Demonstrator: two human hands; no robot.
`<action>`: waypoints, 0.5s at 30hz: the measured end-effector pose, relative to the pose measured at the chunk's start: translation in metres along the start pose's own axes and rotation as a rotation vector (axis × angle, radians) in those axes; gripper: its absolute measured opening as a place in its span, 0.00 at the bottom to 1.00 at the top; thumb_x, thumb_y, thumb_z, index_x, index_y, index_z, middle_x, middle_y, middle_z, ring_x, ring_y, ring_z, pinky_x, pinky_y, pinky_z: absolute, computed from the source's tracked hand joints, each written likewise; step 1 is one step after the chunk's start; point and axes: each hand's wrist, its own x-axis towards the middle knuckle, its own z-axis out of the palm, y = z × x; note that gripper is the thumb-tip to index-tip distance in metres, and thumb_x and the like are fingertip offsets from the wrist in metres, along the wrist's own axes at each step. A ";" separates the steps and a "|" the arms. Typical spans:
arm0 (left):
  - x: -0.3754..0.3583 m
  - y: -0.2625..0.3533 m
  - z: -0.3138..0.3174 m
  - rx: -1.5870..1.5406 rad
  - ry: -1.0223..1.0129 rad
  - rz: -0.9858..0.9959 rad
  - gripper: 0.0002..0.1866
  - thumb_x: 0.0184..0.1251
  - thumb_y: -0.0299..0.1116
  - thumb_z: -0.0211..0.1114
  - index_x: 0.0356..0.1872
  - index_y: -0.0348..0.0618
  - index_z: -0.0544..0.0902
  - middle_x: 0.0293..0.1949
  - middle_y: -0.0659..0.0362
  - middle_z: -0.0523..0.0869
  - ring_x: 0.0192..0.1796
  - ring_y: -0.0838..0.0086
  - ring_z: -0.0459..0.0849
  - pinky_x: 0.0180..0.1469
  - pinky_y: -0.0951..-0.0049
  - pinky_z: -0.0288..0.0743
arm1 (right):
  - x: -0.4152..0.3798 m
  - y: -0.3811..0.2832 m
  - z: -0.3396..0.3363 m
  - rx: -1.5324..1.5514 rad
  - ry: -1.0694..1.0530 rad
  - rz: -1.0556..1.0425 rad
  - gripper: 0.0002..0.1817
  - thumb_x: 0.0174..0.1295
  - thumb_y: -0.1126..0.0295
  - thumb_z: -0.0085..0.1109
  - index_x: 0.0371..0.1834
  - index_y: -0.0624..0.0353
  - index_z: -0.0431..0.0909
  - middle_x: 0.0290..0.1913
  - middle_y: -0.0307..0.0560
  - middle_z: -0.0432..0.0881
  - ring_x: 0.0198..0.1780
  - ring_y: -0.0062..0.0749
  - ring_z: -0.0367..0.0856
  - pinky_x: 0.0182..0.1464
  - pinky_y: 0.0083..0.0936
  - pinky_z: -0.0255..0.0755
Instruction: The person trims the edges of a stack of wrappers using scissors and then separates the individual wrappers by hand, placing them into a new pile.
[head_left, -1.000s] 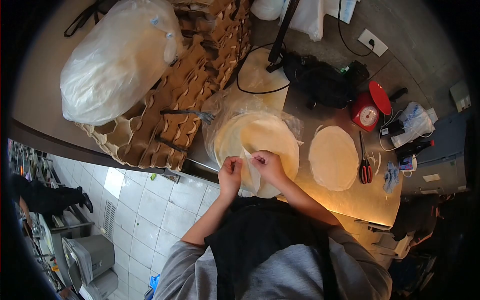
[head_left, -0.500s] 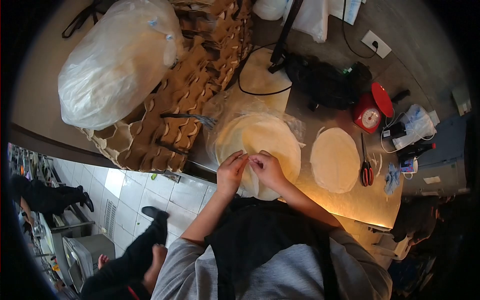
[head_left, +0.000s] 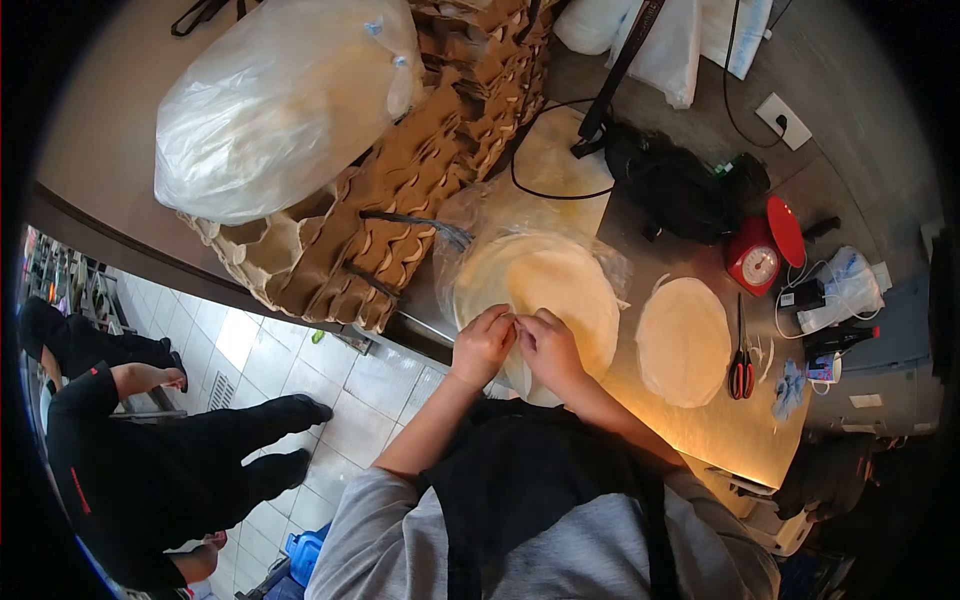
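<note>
My left hand (head_left: 484, 348) and my right hand (head_left: 552, 348) meet over the near part of a stack of thin, round, pale dough sheets (head_left: 575, 285). Both are closed, thumbs and fingertips pinched together at what looks like the top dough sheet. The exact grip between the fingertips is too small to make out. Part of this sheet looks lifted or folded below my hands. Clear plastic wrap (head_left: 470, 225) lies crumpled around the stack's far side. To the right, a second round pile of pale dough sheets (head_left: 685, 340) rests on the metal table.
Red-handled scissors (head_left: 741, 370) and a red scale (head_left: 752, 262) stand at the right, near a blue crumpled cloth (head_left: 788, 392). Stacked egg cartons (head_left: 400, 215) and a large plastic bag (head_left: 270, 110) occupy the left. A person in black (head_left: 150, 465) is on the tiled floor.
The view has shifted, so the table contents appear slightly lower and to the right. My hands remain pinched together over the stack. The person in black at left has moved further left.
</note>
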 end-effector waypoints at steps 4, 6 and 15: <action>-0.001 0.003 0.003 0.000 0.006 -0.028 0.09 0.49 0.26 0.66 0.33 0.45 0.81 0.43 0.58 0.83 0.35 0.63 0.85 0.37 0.69 0.80 | -0.003 -0.003 -0.002 -0.080 -0.007 -0.015 0.12 0.47 0.79 0.57 0.38 0.61 0.79 0.33 0.52 0.75 0.38 0.48 0.77 0.41 0.38 0.74; -0.002 0.005 0.003 0.000 0.003 -0.046 0.09 0.49 0.26 0.66 0.33 0.45 0.81 0.43 0.57 0.83 0.35 0.63 0.85 0.37 0.68 0.80 | -0.003 -0.003 -0.002 -0.137 -0.005 -0.043 0.13 0.47 0.79 0.57 0.38 0.61 0.79 0.34 0.52 0.75 0.39 0.48 0.77 0.41 0.37 0.74; -0.004 0.009 0.001 -0.091 0.030 -0.089 0.08 0.51 0.26 0.66 0.34 0.44 0.82 0.42 0.57 0.83 0.36 0.62 0.85 0.37 0.68 0.80 | -0.006 0.001 0.000 0.004 0.036 0.029 0.09 0.52 0.77 0.58 0.37 0.61 0.80 0.33 0.51 0.77 0.36 0.49 0.78 0.40 0.37 0.74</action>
